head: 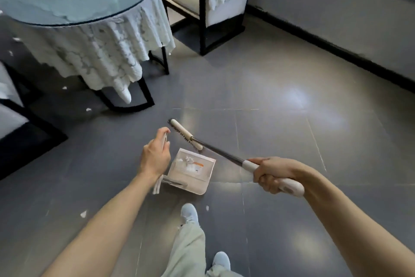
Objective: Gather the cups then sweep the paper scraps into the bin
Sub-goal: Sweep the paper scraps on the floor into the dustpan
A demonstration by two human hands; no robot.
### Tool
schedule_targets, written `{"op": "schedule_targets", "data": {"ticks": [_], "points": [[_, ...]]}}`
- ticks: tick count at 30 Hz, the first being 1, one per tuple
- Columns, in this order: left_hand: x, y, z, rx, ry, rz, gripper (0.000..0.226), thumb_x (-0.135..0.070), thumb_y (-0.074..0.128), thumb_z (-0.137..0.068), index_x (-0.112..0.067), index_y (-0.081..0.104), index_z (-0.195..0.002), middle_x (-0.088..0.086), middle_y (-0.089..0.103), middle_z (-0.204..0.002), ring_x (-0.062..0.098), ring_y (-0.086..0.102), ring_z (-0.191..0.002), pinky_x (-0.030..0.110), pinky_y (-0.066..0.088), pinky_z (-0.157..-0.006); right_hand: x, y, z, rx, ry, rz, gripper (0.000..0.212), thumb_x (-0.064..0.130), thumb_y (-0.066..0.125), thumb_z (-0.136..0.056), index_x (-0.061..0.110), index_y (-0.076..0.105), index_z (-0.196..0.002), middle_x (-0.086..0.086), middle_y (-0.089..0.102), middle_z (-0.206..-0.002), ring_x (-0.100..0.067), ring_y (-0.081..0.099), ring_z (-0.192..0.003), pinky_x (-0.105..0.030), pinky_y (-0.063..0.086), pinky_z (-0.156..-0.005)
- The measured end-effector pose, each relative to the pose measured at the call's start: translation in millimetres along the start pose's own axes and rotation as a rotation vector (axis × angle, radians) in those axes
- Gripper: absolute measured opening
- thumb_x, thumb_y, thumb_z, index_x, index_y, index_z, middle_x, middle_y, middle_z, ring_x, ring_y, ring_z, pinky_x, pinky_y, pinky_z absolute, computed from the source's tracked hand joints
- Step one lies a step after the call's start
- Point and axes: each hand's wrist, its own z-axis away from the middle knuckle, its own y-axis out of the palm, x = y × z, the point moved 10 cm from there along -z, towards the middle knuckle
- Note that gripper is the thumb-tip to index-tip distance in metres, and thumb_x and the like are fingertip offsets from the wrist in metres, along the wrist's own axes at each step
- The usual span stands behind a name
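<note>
Here we grip a broom by its white handle in our closed right hand, its brush head just beyond the dustpan. Our left hand clasps the dustpan's upright handle. Paper scraps lie inside the pan, between both hands; others dot the floor.

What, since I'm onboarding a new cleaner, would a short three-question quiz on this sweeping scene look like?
1. True or false: the white plastic dustpan already holds crumpled paper scraps.
2. Which hand grips the long-handled white broom? A) left B) right
3. Fill in: loose white scraps lie on the grey tiled floor near the round glass-topped ___.

Key: 1 true. 2 B, the right hand. 3 table.
</note>
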Motion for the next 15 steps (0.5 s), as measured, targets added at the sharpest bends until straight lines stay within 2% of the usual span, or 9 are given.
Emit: {"op": "schedule_targets", "data": {"ticks": [3,6,8,11,13,15], "points": [[54.0,-49.8,63.8,-0.089,-0.100,0.016,0.027,-0.009,0.050,-0.093,-0.018,0.052,-0.118,0.013,0.061,-0.079,0.037,0.056,-0.076,0.031,0.032,-0.064,16.3,62.7,-12.7,0.038,-0.044,0.087,0.033,-0.010,0.034,-0.088,0.014,0.040,-0.109,0.001,0.029,-0.046,-0.007,0.026,-0.030,-0.010,0.026,-0.032],[110.6,-101.4,130.6,-0.169,-0.203,0.047,0.027,-0.006,0.052,-0.091,-0.017,0.054,-0.115,-0.001,0.053,-0.074,0.034,0.055,-0.071,0.027,0.030,-0.063,27.3,140.9,-26.8,0.068,-0.054,0.207,0.028,-0.011,0.034,-0.088,0.010,0.042,-0.104,0.000,0.030,-0.047,-0.007,0.028,-0.030,-0.011,0.026,-0.031],[149.6,-133.2,174.6,-0.220,-0.275,0.066,0.028,-0.002,0.053,-0.089,-0.016,0.056,-0.114,-0.004,0.055,-0.080,0.033,0.057,-0.074,0.023,0.028,-0.064,28.5,191.8,-38.0,0.073,-0.055,0.312,0.023,-0.010,0.036,-0.087,0.009,0.046,-0.095,0.000,0.033,-0.043,-0.008,0.029,-0.030,-0.012,0.028,-0.033],[208.3,-171.4,239.1,-0.267,-0.395,0.099,0.029,-0.004,0.051,-0.092,-0.019,0.054,-0.115,-0.002,0.063,-0.101,0.028,0.059,-0.096,0.019,0.031,-0.075,28.9,263.7,-57.8,0.041,-0.090,0.509,0.019,-0.006,0.043,-0.085,0.010,0.052,-0.084,-0.001,0.041,-0.041,-0.013,0.035,-0.036,-0.018,0.032,-0.037],[252.2,-194.8,283.1,-0.280,-0.486,0.136,0.028,-0.008,0.048,-0.094,-0.026,0.052,-0.116,-0.004,0.062,-0.115,0.024,0.056,-0.106,0.024,0.034,-0.082,21.2,317.6,-76.3,0.042,-0.090,0.582,0.020,-0.004,0.043,-0.085,0.010,0.056,-0.090,0.000,0.043,-0.040,-0.014,0.037,-0.036,-0.019,0.034,-0.037],[275.6,-211.0,307.3,-0.277,-0.512,0.137,0.027,-0.011,0.046,-0.096,-0.028,0.051,-0.116,-0.004,0.061,-0.114,0.023,0.055,-0.106,0.023,0.032,-0.079,13.2,350.4,-88.1,0.032,-0.088,0.607,0.023,-0.004,0.041,-0.084,0.007,0.057,-0.098,0.000,0.045,-0.039,-0.013,0.038,-0.033,-0.019,0.034,-0.036]]}}
